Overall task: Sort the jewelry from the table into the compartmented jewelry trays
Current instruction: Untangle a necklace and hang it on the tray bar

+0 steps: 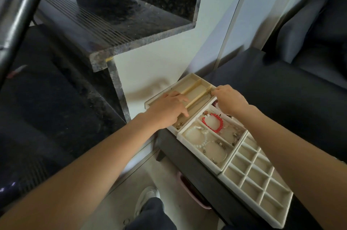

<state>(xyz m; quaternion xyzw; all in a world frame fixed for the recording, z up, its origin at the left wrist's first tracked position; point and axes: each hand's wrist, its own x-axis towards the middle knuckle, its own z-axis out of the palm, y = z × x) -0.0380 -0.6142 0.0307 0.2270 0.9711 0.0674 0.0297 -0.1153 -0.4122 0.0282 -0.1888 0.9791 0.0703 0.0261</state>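
Note:
Three cream jewelry trays stand in a row on a dark table. The far tray (193, 79) has long channels; my left hand (169, 110) lies across it with fingers extended, the fingertips touching its near channel, where a dark chain (179, 125) lies. My right hand (230, 101) pinches the other end of that chain at the tray's right rim. The middle tray (183, 137) holds a red bead bracelet (216, 122), a white bead bracelet (201, 138) and thin bangles (217, 150). The near grid tray (236, 183) has several bare cells.
A dark granite stair step (105, 59) and a white wall rise to the left behind the trays. A black rail (20, 12) crosses the upper left. A dark sofa (291, 89) lies to the right. My shoe (147, 198) stands on the pale floor below.

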